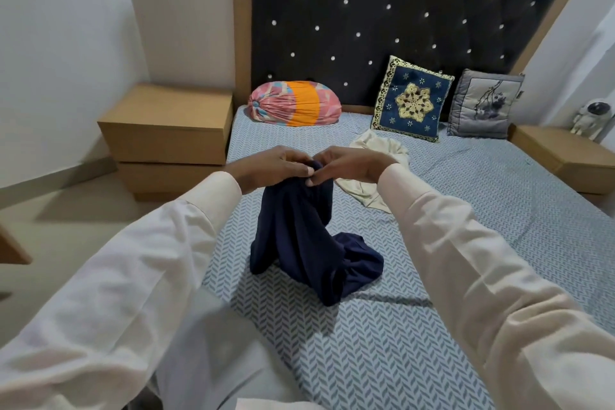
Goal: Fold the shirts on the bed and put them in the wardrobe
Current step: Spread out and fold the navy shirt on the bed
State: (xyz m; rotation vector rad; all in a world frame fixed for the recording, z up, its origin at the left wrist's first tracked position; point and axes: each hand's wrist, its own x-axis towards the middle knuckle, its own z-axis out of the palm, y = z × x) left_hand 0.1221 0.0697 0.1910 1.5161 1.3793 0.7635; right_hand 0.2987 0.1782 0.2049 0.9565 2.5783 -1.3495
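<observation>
2 hands meet over the bed (482,226): left hand (276,168) and right hand (349,165) pinch the navy shirt (299,236) at its top, tail bunched on the sheet. Gripped so close together, it may hang twisted and fold crooked. The cream shirt (376,146) lies crumpled just behind.

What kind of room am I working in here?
Most likely a home bedroom: a bed with a patterned sheet, a dark studded headboard with a blue cushion leaning on it, and a wooden bedside cabinet. The left hand and right hand grip a navy shirt.
</observation>
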